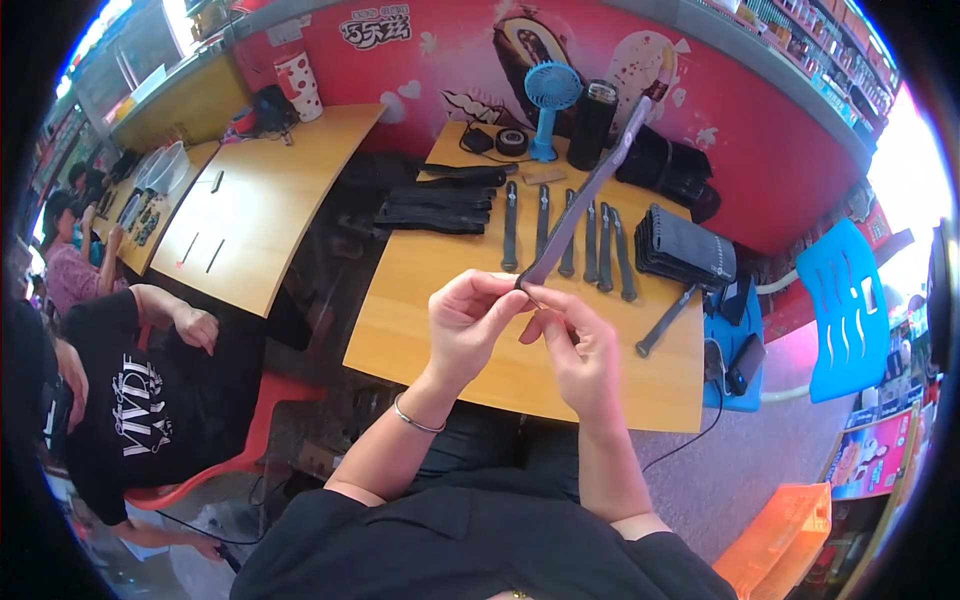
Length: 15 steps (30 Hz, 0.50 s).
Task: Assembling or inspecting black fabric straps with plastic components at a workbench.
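Above the wooden table (440,330) a long grey strap (588,195) rises slantwise toward the back right. Its lower end is pinched between the fingertips of my left hand (465,320) and my right hand (575,350), which meet there. My fingers partly hide that end. Beyond my hands, several shorter grey straps with rounded ends (511,225) lie side by side. One more such strap (665,322) lies slanted at the right edge. Flat black strips (435,209) are piled at the back left, and a stack of folded grey straps (685,248) sits at the right.
A blue handheld fan (551,100), a black bottle (593,125) and a black bag (665,170) stand along the back. Blue chairs (842,305) are on the right, with an orange crate (775,545) below. To the left, a person in black (160,390) sits by another table (265,200).
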### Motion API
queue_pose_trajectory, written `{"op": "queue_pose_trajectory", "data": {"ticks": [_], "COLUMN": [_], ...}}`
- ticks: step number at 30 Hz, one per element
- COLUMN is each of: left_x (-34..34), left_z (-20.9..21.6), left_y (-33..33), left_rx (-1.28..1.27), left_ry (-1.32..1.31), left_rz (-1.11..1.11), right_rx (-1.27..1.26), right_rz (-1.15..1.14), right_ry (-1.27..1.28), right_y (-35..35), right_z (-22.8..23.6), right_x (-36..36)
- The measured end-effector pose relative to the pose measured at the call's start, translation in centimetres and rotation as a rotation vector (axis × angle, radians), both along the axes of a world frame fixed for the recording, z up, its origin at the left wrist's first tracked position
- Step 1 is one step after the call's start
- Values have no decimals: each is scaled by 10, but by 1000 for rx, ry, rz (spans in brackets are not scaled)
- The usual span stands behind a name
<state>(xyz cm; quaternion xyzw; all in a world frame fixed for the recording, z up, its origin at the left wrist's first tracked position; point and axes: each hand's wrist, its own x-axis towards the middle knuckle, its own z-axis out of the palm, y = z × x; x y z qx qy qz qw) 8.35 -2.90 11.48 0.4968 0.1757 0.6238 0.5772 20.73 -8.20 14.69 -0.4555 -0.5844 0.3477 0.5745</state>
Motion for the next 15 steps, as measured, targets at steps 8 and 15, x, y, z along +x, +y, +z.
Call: {"op": "queue_pose_trajectory", "data": {"ticks": [8,15], "left_x": [-5,-5], "left_z": [-3,-8], "left_y": [3,1], "left_rx": [-47,-138], "left_ry": [-40,-85], "left_rz": [-43,-57], "right_rx": [70,51], "right_rz": [-58,-92], "right_ry": [63,35], "right_y": [7,7], "right_z": [-13,-20], "right_x": [-15,-17]}}
